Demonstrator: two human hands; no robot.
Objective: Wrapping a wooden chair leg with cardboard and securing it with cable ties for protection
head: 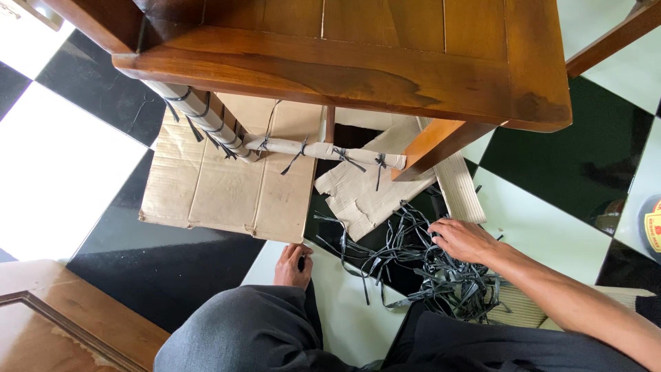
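My right hand (463,239) reaches into a loose pile of dark plastic straps (441,275) on the floor, fingers spread over them. My left hand (292,265) rests by my knee at the near edge of a flat cardboard sheet (227,186), fingers curled around a small dark object that I cannot make out. Above stands a wooden table (385,55). Its leg (200,114) and lower rail (323,151) are wrapped in cardboard tied with several dark straps. A torn cardboard piece (358,189) lies under the rail.
The floor is black and white tiles (62,172). A corrugated cardboard strip (460,189) lies by the bare table leg (437,141). Another wooden piece (48,324) sits at lower left. A round container (651,227) stands at the right edge.
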